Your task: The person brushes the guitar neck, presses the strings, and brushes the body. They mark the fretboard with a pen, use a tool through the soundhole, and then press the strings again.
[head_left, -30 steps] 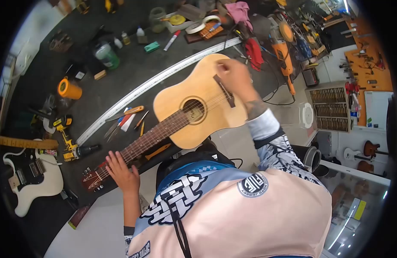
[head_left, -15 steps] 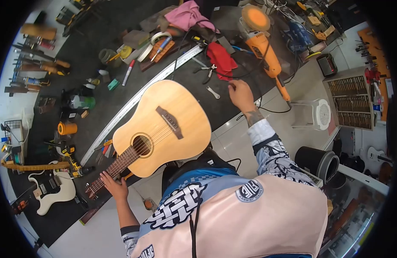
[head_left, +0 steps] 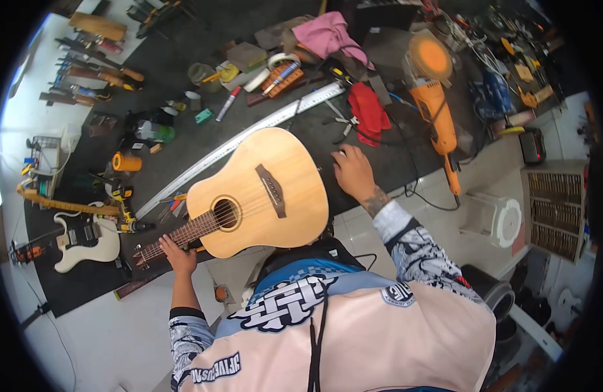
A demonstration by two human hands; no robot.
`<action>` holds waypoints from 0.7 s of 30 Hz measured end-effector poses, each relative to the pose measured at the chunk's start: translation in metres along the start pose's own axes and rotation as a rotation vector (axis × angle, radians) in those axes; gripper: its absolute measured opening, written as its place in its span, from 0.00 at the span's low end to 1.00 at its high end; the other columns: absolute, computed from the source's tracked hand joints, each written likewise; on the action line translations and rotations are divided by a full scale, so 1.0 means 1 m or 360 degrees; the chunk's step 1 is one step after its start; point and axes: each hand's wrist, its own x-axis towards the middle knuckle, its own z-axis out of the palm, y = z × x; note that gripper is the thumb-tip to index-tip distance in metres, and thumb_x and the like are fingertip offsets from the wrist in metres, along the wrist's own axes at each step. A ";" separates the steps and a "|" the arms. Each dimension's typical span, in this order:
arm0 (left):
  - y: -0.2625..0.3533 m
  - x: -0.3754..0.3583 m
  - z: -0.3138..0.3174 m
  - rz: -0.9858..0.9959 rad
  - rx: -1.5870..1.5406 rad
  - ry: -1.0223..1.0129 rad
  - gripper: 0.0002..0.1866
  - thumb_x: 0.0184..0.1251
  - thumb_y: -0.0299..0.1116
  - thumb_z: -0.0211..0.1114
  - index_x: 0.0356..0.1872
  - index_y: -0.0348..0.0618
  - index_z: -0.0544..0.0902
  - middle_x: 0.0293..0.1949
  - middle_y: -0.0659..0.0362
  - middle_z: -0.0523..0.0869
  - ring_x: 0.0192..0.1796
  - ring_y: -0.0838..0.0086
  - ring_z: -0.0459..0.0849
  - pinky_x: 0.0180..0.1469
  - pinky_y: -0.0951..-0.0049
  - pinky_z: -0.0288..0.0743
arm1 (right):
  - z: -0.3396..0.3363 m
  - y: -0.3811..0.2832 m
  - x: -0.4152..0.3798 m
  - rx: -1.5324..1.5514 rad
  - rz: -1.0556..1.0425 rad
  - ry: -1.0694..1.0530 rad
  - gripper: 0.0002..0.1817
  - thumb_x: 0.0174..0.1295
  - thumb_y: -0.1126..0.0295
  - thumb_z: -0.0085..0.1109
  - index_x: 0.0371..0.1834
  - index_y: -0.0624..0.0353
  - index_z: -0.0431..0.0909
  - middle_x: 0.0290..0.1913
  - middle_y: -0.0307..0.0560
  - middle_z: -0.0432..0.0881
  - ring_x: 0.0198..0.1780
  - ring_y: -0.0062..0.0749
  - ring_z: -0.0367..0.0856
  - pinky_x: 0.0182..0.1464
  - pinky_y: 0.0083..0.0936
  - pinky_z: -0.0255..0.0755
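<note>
An acoustic guitar (head_left: pixel 282 196) with a pale wood top lies face up along the bench's near edge, its neck pointing left. My left hand (head_left: pixel 178 256) is closed round the neck close to the headstock. Just right of the guitar body, my right hand (head_left: pixel 355 171) is down at the bench top with its fingers curled together. A light sliver shows at its fingertips; the hand covers the spot, so what it holds cannot be made out. Beyond it lie pliers (head_left: pixel 345 128) and a red cloth (head_left: pixel 368 114).
A long metal straightedge (head_left: pixel 249 140) runs behind the guitar. An orange power polisher (head_left: pixel 432 114) rests at right with its cord. A white electric guitar body (head_left: pixel 89 242) and a cordless drill (head_left: pixel 124 209) lie at left. A white stool (head_left: pixel 500 219) stands beyond the bench.
My right hand has moved down and left, from beside the red cloth onto the spot where a small wrench lay. My left hand stays on the neck. The whole view has shifted.
</note>
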 end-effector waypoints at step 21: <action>0.025 -0.006 -0.015 -0.0139 -0.0024 -0.0059 0.62 0.61 0.38 0.78 0.86 0.47 0.39 0.87 0.48 0.40 0.88 0.47 0.41 0.78 0.29 0.57 | 0.115 0.013 0.332 0.0701 0.0978 -0.0385 0.26 0.75 0.55 0.58 0.52 0.76 0.79 0.48 0.63 0.89 0.43 0.46 0.91 0.41 0.37 0.87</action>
